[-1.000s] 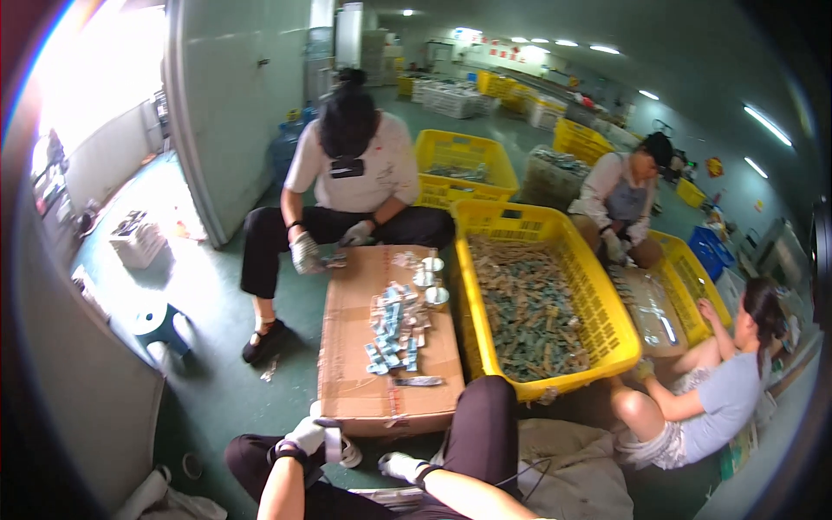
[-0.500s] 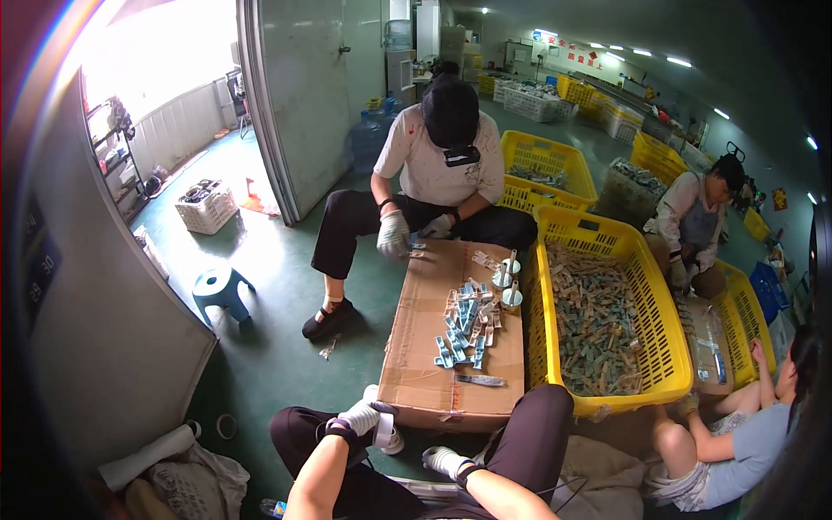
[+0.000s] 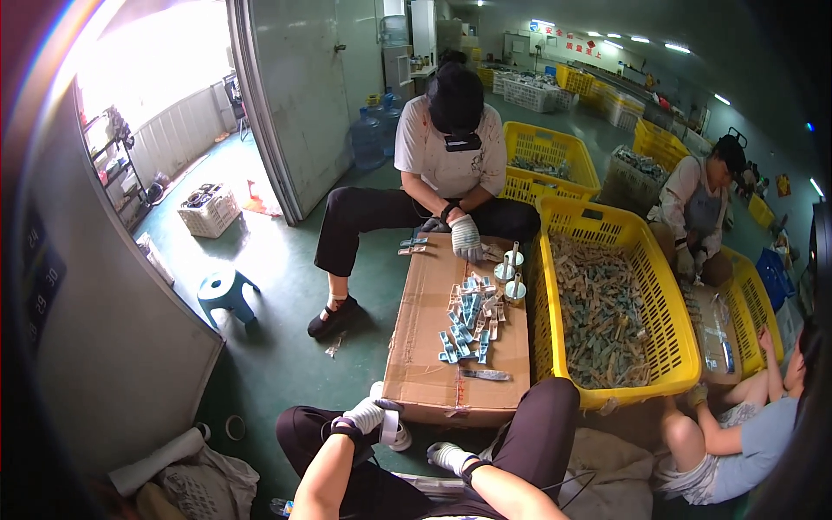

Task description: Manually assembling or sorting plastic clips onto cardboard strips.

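Note:
My left hand (image 3: 364,416), in a striped glove, is closed above my left knee, beside the near left corner of a cardboard box (image 3: 420,347). A white, ring-like thing (image 3: 391,426) hangs just under its fingers; what the fingers grip is too small to tell. Between my knees is my gloved right hand (image 3: 451,457), low and apart from the box, its fingers partly hidden. On the box lies a heap of light blue and beige clip-like plastic pieces (image 3: 471,316). Nearer me rests a dark flat strip (image 3: 485,375). Small round pots (image 3: 514,289) with sticks stand at the right.
A co-worker (image 3: 455,147) sits opposite, gloved hands at the box's far edge by a few clip pieces (image 3: 413,246). A yellow crate (image 3: 680,364) full of similar pieces stands at the right, with two more people (image 3: 728,451) beyond. A blue stool (image 3: 227,295) is at the left.
The co-worker's gloved hand has moved from the box's far left corner rightward, toward the pots. My hands have barely moved; the view has shifted slightly.

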Action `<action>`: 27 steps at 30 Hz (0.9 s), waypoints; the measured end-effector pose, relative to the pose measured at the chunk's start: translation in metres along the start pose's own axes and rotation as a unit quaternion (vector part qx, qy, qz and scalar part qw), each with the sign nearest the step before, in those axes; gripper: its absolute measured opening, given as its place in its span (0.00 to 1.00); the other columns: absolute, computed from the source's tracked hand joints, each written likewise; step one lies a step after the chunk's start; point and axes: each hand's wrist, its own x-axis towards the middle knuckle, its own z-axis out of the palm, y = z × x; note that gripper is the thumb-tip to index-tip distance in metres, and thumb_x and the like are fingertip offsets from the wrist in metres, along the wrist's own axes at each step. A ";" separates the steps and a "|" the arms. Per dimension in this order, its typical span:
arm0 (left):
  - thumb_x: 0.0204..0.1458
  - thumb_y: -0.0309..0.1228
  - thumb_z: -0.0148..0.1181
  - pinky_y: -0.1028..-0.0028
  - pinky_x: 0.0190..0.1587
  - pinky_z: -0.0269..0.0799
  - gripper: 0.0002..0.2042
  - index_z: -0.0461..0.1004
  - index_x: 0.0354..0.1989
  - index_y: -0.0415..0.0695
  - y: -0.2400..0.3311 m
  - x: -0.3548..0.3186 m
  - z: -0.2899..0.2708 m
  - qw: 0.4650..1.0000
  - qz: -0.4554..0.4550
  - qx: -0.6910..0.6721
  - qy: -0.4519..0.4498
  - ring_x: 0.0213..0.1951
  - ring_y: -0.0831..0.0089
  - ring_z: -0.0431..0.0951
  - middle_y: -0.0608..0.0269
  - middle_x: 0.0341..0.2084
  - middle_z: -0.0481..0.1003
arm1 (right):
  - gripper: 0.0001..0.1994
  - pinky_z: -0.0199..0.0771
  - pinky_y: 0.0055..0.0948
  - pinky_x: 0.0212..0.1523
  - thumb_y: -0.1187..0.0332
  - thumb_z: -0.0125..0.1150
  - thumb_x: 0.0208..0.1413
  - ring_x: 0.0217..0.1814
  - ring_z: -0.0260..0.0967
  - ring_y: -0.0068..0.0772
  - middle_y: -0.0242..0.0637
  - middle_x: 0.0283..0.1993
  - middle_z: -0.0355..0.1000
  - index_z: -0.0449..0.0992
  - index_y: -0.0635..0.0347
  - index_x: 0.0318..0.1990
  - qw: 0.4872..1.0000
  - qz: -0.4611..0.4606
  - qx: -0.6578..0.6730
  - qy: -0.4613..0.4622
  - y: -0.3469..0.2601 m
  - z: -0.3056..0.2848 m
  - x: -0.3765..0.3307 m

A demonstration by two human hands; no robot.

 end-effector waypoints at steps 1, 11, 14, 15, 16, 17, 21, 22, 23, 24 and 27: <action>0.53 0.15 0.49 0.73 0.39 0.73 0.14 0.82 0.38 0.43 -0.007 0.005 -0.003 1.000 0.000 0.001 0.001 0.33 0.74 0.77 0.66 0.33 0.80 | 0.11 0.70 0.34 0.44 0.64 0.52 0.57 0.36 0.73 0.35 0.38 0.33 0.78 0.79 0.59 0.37 1.000 0.000 0.004 0.002 0.000 0.001 0.000; 0.52 0.14 0.49 0.72 0.35 0.74 0.14 0.81 0.39 0.42 -0.030 0.031 -0.012 1.000 -0.014 -0.008 -0.020 0.31 0.73 0.77 0.65 0.32 0.80 | 0.12 0.70 0.34 0.46 0.62 0.53 0.57 0.37 0.73 0.36 0.39 0.34 0.78 0.79 0.60 0.38 0.999 0.003 0.047 0.021 -0.008 -0.005 -0.010; 0.52 0.14 0.50 0.72 0.34 0.74 0.14 0.81 0.39 0.42 -0.044 0.032 -0.024 1.000 -0.013 0.011 0.001 0.30 0.72 0.77 0.65 0.31 0.80 | 0.12 0.70 0.34 0.46 0.62 0.53 0.57 0.38 0.73 0.36 0.39 0.34 0.78 0.79 0.60 0.38 0.999 0.004 0.046 -0.003 -0.023 -0.004 -0.015; 0.53 0.15 0.50 0.71 0.33 0.74 0.14 0.81 0.38 0.42 -0.042 0.033 -0.022 0.999 -0.003 0.040 0.007 0.30 0.72 0.77 0.65 0.31 0.80 | 0.12 0.70 0.34 0.46 0.62 0.53 0.57 0.38 0.73 0.36 0.39 0.34 0.78 0.79 0.60 0.38 0.999 0.004 0.047 -0.002 -0.020 -0.004 -0.014; 0.53 0.15 0.50 0.71 0.33 0.74 0.14 0.81 0.38 0.42 -0.041 0.033 -0.021 0.999 -0.003 0.040 0.006 0.30 0.72 0.77 0.65 0.31 0.80 | 0.12 0.70 0.34 0.46 0.62 0.54 0.57 0.38 0.73 0.36 0.39 0.34 0.78 0.79 0.60 0.39 0.999 0.006 0.041 0.002 -0.016 -0.004 -0.012; 0.53 0.15 0.50 0.72 0.33 0.74 0.13 0.81 0.38 0.42 -0.041 0.033 -0.020 1.000 0.000 0.022 0.003 0.30 0.73 0.77 0.65 0.31 0.80 | 0.12 0.70 0.34 0.46 0.62 0.54 0.57 0.37 0.73 0.35 0.39 0.34 0.78 0.79 0.60 0.39 0.999 0.007 0.034 0.006 -0.012 -0.003 -0.010; 0.54 0.16 0.50 0.72 0.33 0.74 0.13 0.81 0.38 0.42 -0.028 0.025 -0.011 1.000 -0.011 -0.027 0.000 0.29 0.73 0.77 0.65 0.30 0.80 | 0.12 0.70 0.33 0.46 0.63 0.54 0.57 0.37 0.73 0.35 0.39 0.34 0.78 0.78 0.60 0.40 0.999 0.016 0.043 0.006 -0.006 -0.002 -0.005; 0.54 0.16 0.50 0.72 0.33 0.74 0.13 0.81 0.38 0.42 -0.030 0.026 -0.012 1.000 -0.011 -0.027 0.001 0.29 0.73 0.77 0.65 0.30 0.80 | 0.12 0.70 0.33 0.45 0.63 0.55 0.57 0.37 0.73 0.34 0.39 0.34 0.78 0.78 0.60 0.41 0.999 0.015 0.036 0.006 -0.007 -0.001 -0.004; 0.54 0.16 0.50 0.72 0.33 0.74 0.12 0.81 0.38 0.42 -0.032 0.027 -0.014 1.000 -0.015 -0.018 -0.002 0.29 0.73 0.77 0.65 0.30 0.80 | 0.12 0.71 0.33 0.45 0.63 0.55 0.57 0.37 0.73 0.34 0.39 0.34 0.78 0.78 0.60 0.41 0.999 0.015 0.029 0.006 -0.007 0.000 -0.004; 0.54 0.17 0.51 0.72 0.34 0.74 0.12 0.81 0.38 0.42 -0.032 0.027 -0.014 1.000 -0.019 -0.009 -0.006 0.29 0.73 0.77 0.65 0.30 0.80 | 0.12 0.71 0.33 0.45 0.63 0.55 0.57 0.37 0.73 0.34 0.39 0.34 0.78 0.78 0.60 0.41 0.999 0.015 0.028 0.005 -0.006 0.000 -0.004; 0.54 0.18 0.52 0.72 0.33 0.74 0.11 0.82 0.37 0.42 -0.030 0.026 -0.014 0.999 -0.028 -0.020 0.002 0.28 0.73 0.77 0.65 0.29 0.80 | 0.12 0.71 0.33 0.45 0.63 0.55 0.57 0.37 0.73 0.34 0.38 0.33 0.77 0.78 0.60 0.41 0.998 0.016 0.056 0.000 -0.005 0.000 -0.004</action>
